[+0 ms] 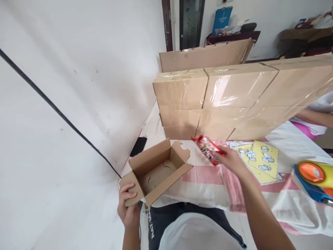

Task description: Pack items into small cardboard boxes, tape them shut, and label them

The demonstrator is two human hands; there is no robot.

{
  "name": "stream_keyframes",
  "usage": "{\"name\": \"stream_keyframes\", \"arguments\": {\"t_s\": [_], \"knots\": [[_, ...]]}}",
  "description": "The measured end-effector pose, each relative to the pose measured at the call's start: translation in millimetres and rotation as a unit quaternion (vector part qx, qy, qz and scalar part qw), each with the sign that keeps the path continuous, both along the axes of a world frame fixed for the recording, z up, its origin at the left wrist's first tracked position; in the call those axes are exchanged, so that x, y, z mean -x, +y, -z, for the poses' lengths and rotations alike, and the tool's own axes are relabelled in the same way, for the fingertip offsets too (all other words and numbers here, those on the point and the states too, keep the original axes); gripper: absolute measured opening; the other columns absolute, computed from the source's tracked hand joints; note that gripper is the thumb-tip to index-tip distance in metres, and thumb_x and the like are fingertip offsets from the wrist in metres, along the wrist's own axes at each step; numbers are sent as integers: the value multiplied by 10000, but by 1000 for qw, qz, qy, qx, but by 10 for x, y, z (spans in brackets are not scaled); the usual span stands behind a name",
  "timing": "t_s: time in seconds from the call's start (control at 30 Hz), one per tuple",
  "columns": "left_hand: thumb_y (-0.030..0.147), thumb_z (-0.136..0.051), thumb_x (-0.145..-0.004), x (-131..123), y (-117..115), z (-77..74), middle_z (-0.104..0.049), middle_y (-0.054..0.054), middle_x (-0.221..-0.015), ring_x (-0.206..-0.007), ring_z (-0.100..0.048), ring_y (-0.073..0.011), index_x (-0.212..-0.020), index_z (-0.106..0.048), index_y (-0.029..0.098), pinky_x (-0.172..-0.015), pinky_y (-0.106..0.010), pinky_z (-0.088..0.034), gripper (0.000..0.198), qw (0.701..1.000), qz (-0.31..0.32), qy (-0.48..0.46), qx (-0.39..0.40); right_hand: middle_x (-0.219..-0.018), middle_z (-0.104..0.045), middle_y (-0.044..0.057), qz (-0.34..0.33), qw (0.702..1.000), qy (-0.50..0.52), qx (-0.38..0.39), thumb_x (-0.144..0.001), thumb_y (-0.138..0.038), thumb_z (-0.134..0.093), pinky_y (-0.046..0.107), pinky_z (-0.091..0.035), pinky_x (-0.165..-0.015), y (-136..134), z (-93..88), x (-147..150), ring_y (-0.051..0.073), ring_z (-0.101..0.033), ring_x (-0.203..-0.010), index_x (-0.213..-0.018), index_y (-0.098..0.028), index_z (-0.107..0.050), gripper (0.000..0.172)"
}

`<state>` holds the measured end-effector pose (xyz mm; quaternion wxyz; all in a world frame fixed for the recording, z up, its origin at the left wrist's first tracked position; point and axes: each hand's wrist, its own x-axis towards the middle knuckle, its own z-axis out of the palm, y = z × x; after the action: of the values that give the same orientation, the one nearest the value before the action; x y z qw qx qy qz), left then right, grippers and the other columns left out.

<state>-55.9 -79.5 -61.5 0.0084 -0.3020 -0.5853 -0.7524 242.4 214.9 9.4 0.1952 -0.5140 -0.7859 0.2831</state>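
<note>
My left hand [128, 205] grips the near-left flap of a small cardboard box [158, 173], fingers wrapped over the flap. The box lies tilted at the table's edge, its top flaps spread and nothing inside but cut-out marks on the bottom. To the right of the box, my right hand [231, 160] holds a red snack packet [208, 149] by one end, just above the cloth. White and dark print shows on the packet; its exact contents I cannot make out.
Taped cardboard boxes [182, 90] form a stacked wall across the back. A black phone [138, 146] lies by the left wall. At right are a blue tape dispenser [307, 187] with yellow tape [324, 173] and another person's arm [316, 117]. A striped cloth [205, 177] covers the table.
</note>
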Motion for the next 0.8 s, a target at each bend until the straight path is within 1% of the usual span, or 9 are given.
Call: {"name": "stream_keyframes", "arguments": {"t_s": [0.1,0.17,0.23,0.33,0.43,0.57,0.67,0.73,0.8], "knots": [[339,-728,-750,-106,-21,-7,-660,-47,-1097,-1078,-581,-267,-708,-643,226,-910,-422,-478,148,999,41,-15,8,-1087,-758,83,8,990,108,-86,-826,-629,-573,450,-566,-862,-20,-439,-372,338,-706,-1000,-1156,-257,-725,520],[366,-724,-749,-209,24,12,-669,-53,-1120,-1084,-595,-283,-706,-627,224,-900,-434,-486,177,997,68,-21,9,-1134,-744,87,-46,989,112,-89,-789,-726,-567,486,-567,-896,-106,-794,-431,358,-687,-1067,-1152,-306,-736,580],[396,-715,-752,-325,108,44,-676,-53,-1117,-1064,-609,-287,-694,-599,222,-883,-439,-493,217,996,87,-22,4,-1161,-740,92,-175,980,82,-53,-819,-707,-561,449,-566,-901,-195,-1109,-320,335,-685,-1084,-1156,-316,-746,549],[436,-684,-772,-470,253,108,-673,-48,-1115,-1043,-614,-280,-693,-553,223,-874,-444,-496,262,995,95,-26,-11,-1146,-753,56,-406,914,13,14,-948,-450,-544,317,-546,-848,-285,-1311,61,235,-714,-1002,-1235,-289,-720,373],[438,-669,-787,-507,342,177,-664,-53,-1144,-1088,-607,-284,-707,-546,226,-903,-457,-496,258,995,93,-33,-16,-1002,-775,11,-481,875,-63,10,-942,-274,-564,274,-503,-769,-370,-1094,499,205,-718,-869,-1127,-292,-750,263],[461,-648,-814,-395,309,267,-665,-59,-1179,-1099,-618,-291,-719,-548,225,-911,-471,-502,274,994,104,-34,9,-939,-774,32,-485,857,-167,-49,-930,-233,-565,302,-458,-723,-526,-517,907,241,-710,-832,-1046,-269,-739,213],[429,-638,-845,-284,202,317,-648,-50,-1256,-1180,-594,-294,-760,-585,236,-979,-485,-476,217,992,121,-18,37,-919,-770,78,-475,848,-226,-58,-929,-215,-559,318,-451,-683,-610,-183,1068,269,-714,-805,-1021,-222,-730,194],[391,-637,-863,-240,129,337,-610,-59,-1342,-1239,-573,-300,-784,-621,237,-1016,-483,-460,173,989,137,-5,59,-880,-765,111,-462,847,-255,-60,-931,-192,-543,332,-457,-655,-638,-62,1120,289,-717,-772,-988,-184,-731,196],[350,-619,-888,-236,75,346,-536,-75,-1454,-1312,-536,-311,-837,-647,236,-1037,-476,-454,128,987,139,19,83,-881,-764,119,-457,852,-249,-55,-925,-179,-550,345,-482,-665,-655,-43,1119,293,-721,-772,-1001,-172,-734,199]]}}
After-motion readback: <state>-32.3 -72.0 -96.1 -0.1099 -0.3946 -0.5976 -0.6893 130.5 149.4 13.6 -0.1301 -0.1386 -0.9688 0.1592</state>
